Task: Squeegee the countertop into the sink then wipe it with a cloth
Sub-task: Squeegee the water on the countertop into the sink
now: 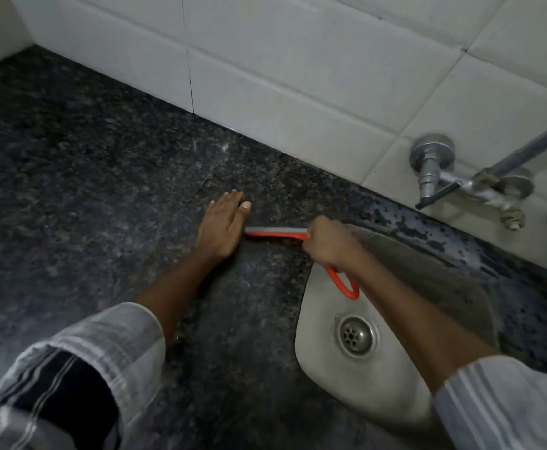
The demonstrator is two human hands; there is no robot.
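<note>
Squeegee (277,231) is seen lying across the dark speckled desk (87,177), just at the 9 o'clock rim of the sink (327,362). The desk fills most of the view, and white tiles (298,76) are set along its 12 o'clock edge. The steel sink is sunk at 4 o'clock, a round drain (357,336) in its floor. Two taps (434,170) are fixed to the tiles at 2 o'clock. The left hand (221,227) is laid flat on the desk, fingers straight and pressed together, touching the blade's 9 o'clock end. The right hand (329,243) is wrapped round the orange handle, fingers curled tight on it; the handle's loop (346,285) is seen over the sink.
</note>
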